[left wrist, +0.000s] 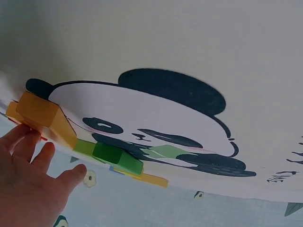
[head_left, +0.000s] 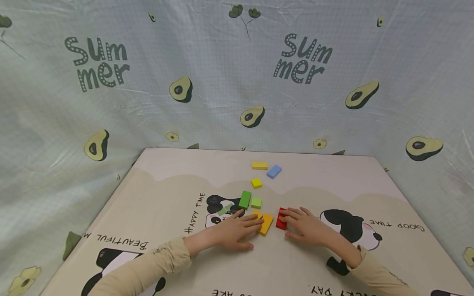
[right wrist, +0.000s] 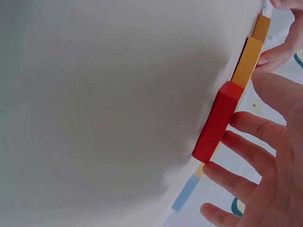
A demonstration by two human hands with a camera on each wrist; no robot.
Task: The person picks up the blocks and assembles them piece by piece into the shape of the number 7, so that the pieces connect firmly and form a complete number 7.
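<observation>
My left hand (head_left: 235, 231) lies with fingers extended at a long orange block (head_left: 266, 225) and a smaller orange block (head_left: 257, 214), partly covering the smaller one. In the left wrist view, its fingertips touch the orange block (left wrist: 40, 111). On the other side, my right hand (head_left: 311, 229) reaches over a red block (head_left: 279, 222); its spread fingers rest against the long side of the red block (right wrist: 217, 125) in the right wrist view. A narrow gap separates the red block from the long orange one. Neither hand's fingers curl round a block.
Beyond the hands lie a green block (head_left: 245, 200), a light green block (head_left: 256, 203), a small yellow block (head_left: 256, 183), a longer yellow block (head_left: 259, 165) and a blue block (head_left: 274, 171). A panda-print cover (head_left: 159, 197) lies on the table. Avocado-print cloth (head_left: 214, 61) hangs behind it.
</observation>
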